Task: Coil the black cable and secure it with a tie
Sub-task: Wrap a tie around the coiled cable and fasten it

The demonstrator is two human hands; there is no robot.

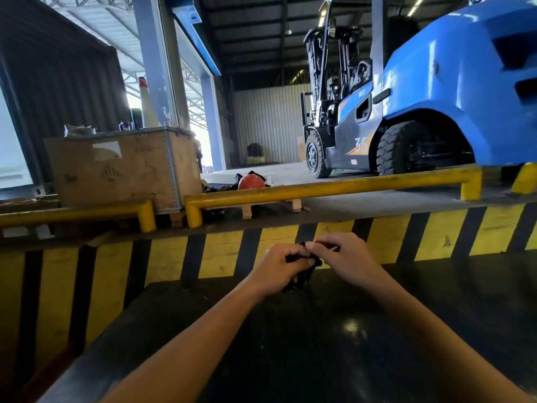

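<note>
A small bundle of black cable [305, 274] hangs between both hands, just above the dark work surface [319, 344]. My left hand [279, 270] is wrapped around the bundle from the left. My right hand [345, 254] pinches a black end or strap at the top of the bundle with thumb and forefinger. Whether that piece is the tie or the cable's own end I cannot tell. Most of the coil is hidden behind my fingers.
A yellow-and-black striped dock edge [406, 237] rises just beyond my hands. Behind it run yellow guard rails [319, 189]. A blue forklift [436, 91] stands at the right, a cardboard-sided crate [122, 167] at the left, and an orange helmet [251, 181] lies on the floor.
</note>
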